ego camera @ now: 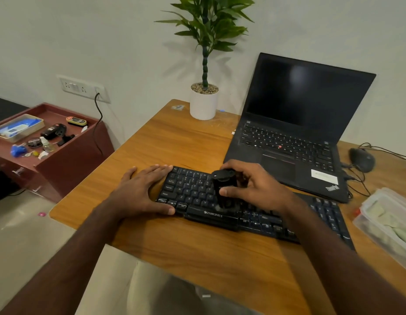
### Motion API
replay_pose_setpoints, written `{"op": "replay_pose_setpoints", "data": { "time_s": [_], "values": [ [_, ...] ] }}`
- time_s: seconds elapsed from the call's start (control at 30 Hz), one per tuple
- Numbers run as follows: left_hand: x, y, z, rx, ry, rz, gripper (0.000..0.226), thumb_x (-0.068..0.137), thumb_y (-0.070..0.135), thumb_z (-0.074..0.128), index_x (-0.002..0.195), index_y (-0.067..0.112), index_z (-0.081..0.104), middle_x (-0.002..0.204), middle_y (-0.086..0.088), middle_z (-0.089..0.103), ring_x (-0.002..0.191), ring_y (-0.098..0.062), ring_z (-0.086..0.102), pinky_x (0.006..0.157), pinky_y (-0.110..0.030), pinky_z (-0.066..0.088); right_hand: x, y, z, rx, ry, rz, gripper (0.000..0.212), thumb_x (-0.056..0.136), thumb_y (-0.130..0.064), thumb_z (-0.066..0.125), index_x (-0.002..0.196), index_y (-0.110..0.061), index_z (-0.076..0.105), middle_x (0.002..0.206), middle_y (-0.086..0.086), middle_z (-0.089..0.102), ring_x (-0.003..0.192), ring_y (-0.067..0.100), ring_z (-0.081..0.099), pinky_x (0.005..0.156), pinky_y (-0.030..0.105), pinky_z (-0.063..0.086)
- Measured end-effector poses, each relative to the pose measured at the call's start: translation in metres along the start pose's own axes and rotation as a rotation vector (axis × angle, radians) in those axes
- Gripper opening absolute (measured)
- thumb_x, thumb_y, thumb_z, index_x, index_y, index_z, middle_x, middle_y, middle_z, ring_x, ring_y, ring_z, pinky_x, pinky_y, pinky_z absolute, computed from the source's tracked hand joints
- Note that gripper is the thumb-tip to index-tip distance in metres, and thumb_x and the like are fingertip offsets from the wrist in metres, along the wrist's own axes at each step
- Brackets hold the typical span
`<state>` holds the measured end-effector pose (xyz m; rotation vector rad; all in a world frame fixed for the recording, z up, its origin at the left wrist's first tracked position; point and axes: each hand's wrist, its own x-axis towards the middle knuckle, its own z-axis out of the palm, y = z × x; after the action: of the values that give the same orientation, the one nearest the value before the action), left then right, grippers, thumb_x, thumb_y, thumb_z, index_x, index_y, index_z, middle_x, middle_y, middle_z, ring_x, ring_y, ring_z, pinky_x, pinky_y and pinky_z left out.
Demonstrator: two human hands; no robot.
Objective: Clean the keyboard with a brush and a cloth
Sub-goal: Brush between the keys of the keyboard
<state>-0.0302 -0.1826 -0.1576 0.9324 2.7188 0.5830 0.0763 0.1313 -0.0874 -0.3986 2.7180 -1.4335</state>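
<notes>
A black keyboard (193,192) lies slanted across the wooden desk (174,142). My right hand (254,185) grips a black cylindrical brush (223,189), which stands upright with its lower end on the keys near the keyboard's middle. My left hand (140,192) lies flat on the desk, its fingers and thumb clasped around the keyboard's left end. No cloth shows clearly; pale folded material lies in the clear plastic box (388,223) at the right edge.
An open black laptop (300,123) stands behind the keyboard. A potted plant (204,103) sits at the desk's back edge. A wired mouse (362,159) lies at the far right. A maroon side cabinet (67,162) with small items stands on the left.
</notes>
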Motion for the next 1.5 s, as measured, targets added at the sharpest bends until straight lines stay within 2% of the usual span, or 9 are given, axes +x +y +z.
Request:
{"op": "replay_pose_setpoints", "data": {
  "time_s": [0.13,0.23,0.33,0.6,0.8,1.1,1.27,1.4,1.5],
  "values": [
    [0.0,0.0,0.001,0.01,0.002,0.0,0.125,0.05,0.101,0.05,0.155,0.05,0.006,0.165,0.017,0.014,0.148,0.005,0.002,0.123,-0.047,-0.006,-0.002,-0.003,-0.009,0.035,0.059,-0.042,0.026,0.087,-0.022,0.078,0.11,-0.022,0.066,0.097,-0.009,0.068,0.09,0.008,0.067,0.075,0.02,0.05],
    [0.001,0.0,0.002,0.01,0.002,-0.007,0.124,0.05,0.102,0.05,0.154,0.052,0.005,0.165,0.017,0.015,0.148,0.005,0.002,0.123,-0.047,-0.006,0.001,-0.008,0.009,0.155,0.145,-0.041,0.031,0.087,-0.018,0.078,0.114,-0.019,0.064,0.105,-0.009,0.067,0.097,0.007,0.069,0.075,0.021,0.055],
    [0.001,0.0,0.001,0.012,-0.006,-0.011,0.123,0.05,0.101,0.051,0.153,0.053,0.004,0.165,0.016,0.015,0.149,0.005,0.002,0.123,-0.047,-0.006,0.003,-0.009,0.025,0.077,0.132,-0.102,0.033,0.087,-0.018,0.077,0.117,-0.016,0.063,0.106,-0.01,0.066,0.095,0.005,0.067,0.074,0.02,0.055],
    [0.001,0.0,0.0,0.003,-0.01,-0.017,0.123,0.05,0.101,0.05,0.154,0.053,0.005,0.165,0.015,0.015,0.149,0.003,0.003,0.123,-0.045,-0.007,-0.027,0.01,-0.022,0.021,0.032,-0.04,0.034,0.085,-0.036,0.076,0.114,-0.021,0.065,0.103,0.001,0.07,0.094,0.024,0.069,0.08,0.048,0.06],
    [0.0,0.004,-0.002,0.002,-0.016,-0.03,0.125,0.047,0.103,0.045,0.154,0.051,0.007,0.165,0.01,0.015,0.146,0.004,0.003,0.123,-0.045,-0.007,-0.028,0.005,-0.021,0.11,0.171,-0.07,0.026,0.087,-0.019,0.078,0.11,-0.017,0.065,0.096,-0.008,0.066,0.088,0.011,0.066,0.072,0.021,0.052],
    [0.002,0.0,0.0,-0.008,-0.013,-0.031,0.122,0.048,0.101,0.051,0.152,0.055,0.008,0.164,0.013,0.017,0.147,0.005,0.002,0.122,-0.042,-0.008,-0.052,0.018,-0.028,0.061,0.113,-0.008,0.032,0.085,-0.016,0.078,0.114,-0.01,0.066,0.101,0.002,0.07,0.091,0.009,0.068,0.075,0.016,0.052],
    [0.003,-0.004,0.002,0.002,-0.01,-0.024,0.121,0.049,0.102,0.049,0.152,0.056,0.006,0.165,0.013,0.017,0.149,0.002,0.004,0.123,-0.045,-0.005,-0.058,0.019,-0.05,0.044,0.125,0.0,0.035,0.081,-0.034,0.079,0.108,-0.016,0.067,0.096,0.0,0.069,0.088,0.015,0.069,0.073,0.023,0.056],
    [0.004,-0.002,0.002,0.001,-0.007,-0.022,0.121,0.047,0.102,0.049,0.152,0.056,0.008,0.165,0.012,0.018,0.15,0.0,0.005,0.123,-0.044,-0.005,-0.05,0.012,-0.028,0.132,0.236,-0.035,0.03,0.084,-0.011,0.079,0.11,-0.014,0.064,0.097,-0.007,0.065,0.086,-0.001,0.066,0.07,0.013,0.05],
    [0.003,-0.002,0.001,0.004,-0.012,-0.029,0.122,0.047,0.102,0.049,0.152,0.056,0.007,0.165,0.011,0.017,0.15,-0.001,0.006,0.123,-0.044,-0.004,-0.044,0.011,-0.01,0.134,0.196,-0.052,0.031,0.084,-0.01,0.078,0.112,-0.017,0.064,0.1,-0.007,0.065,0.089,0.001,0.065,0.073,0.014,0.051]
  ]
}}
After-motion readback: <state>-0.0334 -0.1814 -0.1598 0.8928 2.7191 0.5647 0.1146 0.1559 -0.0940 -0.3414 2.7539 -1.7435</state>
